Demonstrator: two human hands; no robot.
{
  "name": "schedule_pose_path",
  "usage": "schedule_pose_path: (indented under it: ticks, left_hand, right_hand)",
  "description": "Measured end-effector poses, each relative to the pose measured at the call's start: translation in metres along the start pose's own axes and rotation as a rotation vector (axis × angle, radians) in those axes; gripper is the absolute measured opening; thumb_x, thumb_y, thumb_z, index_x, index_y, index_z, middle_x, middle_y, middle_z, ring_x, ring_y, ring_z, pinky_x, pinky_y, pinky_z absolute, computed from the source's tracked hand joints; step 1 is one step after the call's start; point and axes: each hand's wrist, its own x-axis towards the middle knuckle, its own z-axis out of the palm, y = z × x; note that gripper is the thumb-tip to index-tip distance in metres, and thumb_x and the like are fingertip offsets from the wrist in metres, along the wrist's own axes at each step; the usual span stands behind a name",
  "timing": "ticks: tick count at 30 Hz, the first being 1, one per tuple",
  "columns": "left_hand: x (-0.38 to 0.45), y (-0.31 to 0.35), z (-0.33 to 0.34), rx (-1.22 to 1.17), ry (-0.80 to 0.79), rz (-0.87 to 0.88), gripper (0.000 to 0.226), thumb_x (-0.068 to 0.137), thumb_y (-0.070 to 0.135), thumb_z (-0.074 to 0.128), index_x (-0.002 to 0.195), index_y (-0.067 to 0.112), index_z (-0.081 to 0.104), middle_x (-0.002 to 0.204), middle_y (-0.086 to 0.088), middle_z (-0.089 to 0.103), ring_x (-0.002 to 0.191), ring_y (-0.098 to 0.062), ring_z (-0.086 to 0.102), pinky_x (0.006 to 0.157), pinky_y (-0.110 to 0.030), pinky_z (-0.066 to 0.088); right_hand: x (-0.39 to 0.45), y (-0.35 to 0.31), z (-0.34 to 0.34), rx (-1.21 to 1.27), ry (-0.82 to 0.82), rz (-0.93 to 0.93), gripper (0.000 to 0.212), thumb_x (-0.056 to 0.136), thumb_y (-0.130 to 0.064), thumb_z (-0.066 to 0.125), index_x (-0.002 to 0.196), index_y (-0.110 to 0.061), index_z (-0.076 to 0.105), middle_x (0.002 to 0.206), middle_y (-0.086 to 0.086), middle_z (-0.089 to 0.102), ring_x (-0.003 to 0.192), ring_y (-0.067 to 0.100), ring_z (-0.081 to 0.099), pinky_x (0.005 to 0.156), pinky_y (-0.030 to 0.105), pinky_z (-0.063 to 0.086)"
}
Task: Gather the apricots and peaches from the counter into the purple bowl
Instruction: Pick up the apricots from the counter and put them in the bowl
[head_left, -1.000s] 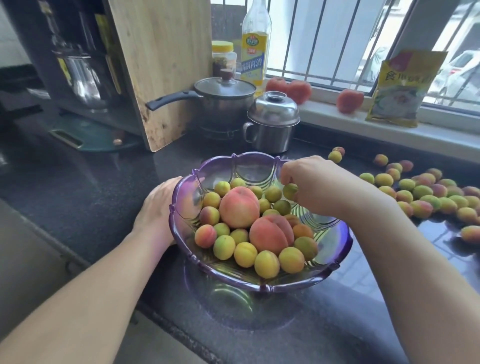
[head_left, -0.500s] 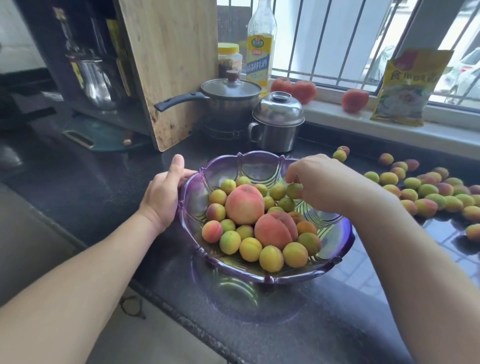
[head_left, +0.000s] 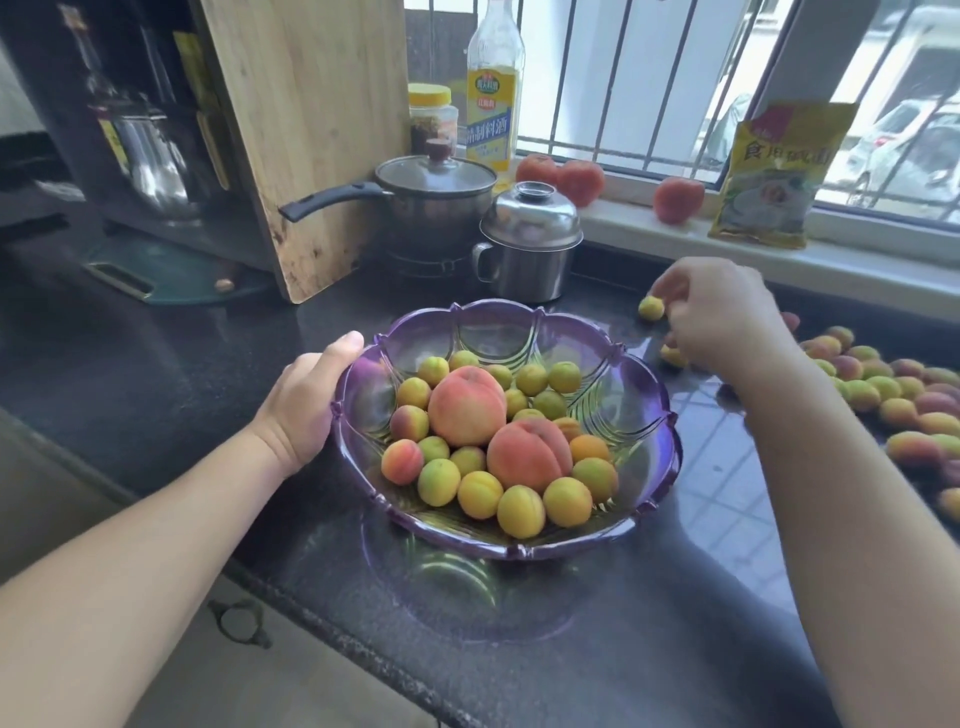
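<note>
The purple glass bowl (head_left: 519, 550) stands on the dark counter, holding two peaches (head_left: 466, 405) and several small apricots (head_left: 478, 493). My left hand (head_left: 301, 410) grips the bowl's left rim, thumb over the edge. My right hand (head_left: 722, 317) hovers over the counter to the right of the bowl, fingers bent down. Its fingertips are at a yellow apricot (head_left: 650, 307), and a second apricot (head_left: 671, 356) lies partly hidden under the palm. Several loose apricots (head_left: 883, 395) are spread over the counter at the far right.
Behind the bowl stand a lidded steel mug (head_left: 530, 249), a saucepan (head_left: 431, 208) and a leaning wooden board (head_left: 306, 130). Red round fruits (head_left: 678, 200), an oil bottle (head_left: 492, 98) and a yellow packet (head_left: 774, 176) sit on the windowsill. The counter edge runs along the front left.
My right hand has left the bowl and moved right and back to the loose apricots on the counter. My left hand has shifted to grip the rim with the thumb on top.
</note>
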Motion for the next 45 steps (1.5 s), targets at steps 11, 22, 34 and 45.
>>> schedule_pose_path:
  ticks: [11,22,34,45]
  left_hand:
    - [0.001,-0.002,0.001,0.092,-0.001,0.071,0.067,0.078,0.081,0.047,0.052,0.021,0.061,0.064,-0.012,0.06,0.079,-0.034,0.057,0.104,-0.066,0.045]
    - [-0.006,0.004,0.005,0.233,0.081,0.101,0.068,0.074,0.082,0.037,0.045,0.026,0.063,0.052,0.006,0.061,0.075,-0.032,0.057,0.101,-0.054,0.046]
    - [-0.009,0.007,0.006,0.31,0.104,0.113,0.071,0.074,0.083,0.032,0.045,0.026,0.064,0.052,0.006,0.063,0.08,-0.035,0.059,0.104,-0.056,0.047]
    - [-0.007,0.006,0.006,0.307,0.096,0.105,0.074,0.077,0.083,0.032,0.05,0.025,0.068,0.063,-0.003,0.07,0.088,-0.041,0.066,0.106,-0.058,0.047]
  right_hand:
    - [0.002,0.05,0.064,-0.251,-0.127,0.106,0.04,0.101,-0.025,0.051,0.14,-0.019,0.052,0.13,0.018,0.051,0.118,0.039,0.054,0.089,0.044,0.048]
    - [-0.023,-0.022,-0.035,0.499,-0.211,-0.04,0.028,0.087,-0.017,0.075,0.112,-0.024,0.065,0.102,-0.002,0.07,0.084,0.016,0.073,0.071,0.025,0.06]
    - [-0.049,-0.058,-0.032,-0.235,-0.598,-0.338,0.022,0.085,-0.031,0.076,0.099,-0.039,0.061,0.103,-0.015,0.064,0.092,0.013,0.062,0.071,0.034,0.054]
    - [-0.054,-0.072,-0.005,-0.5,-0.492,-0.381,0.023,0.083,-0.026,0.076,0.082,-0.016,0.055,0.082,0.005,0.057,0.073,0.024,0.056,0.054,0.031,0.042]
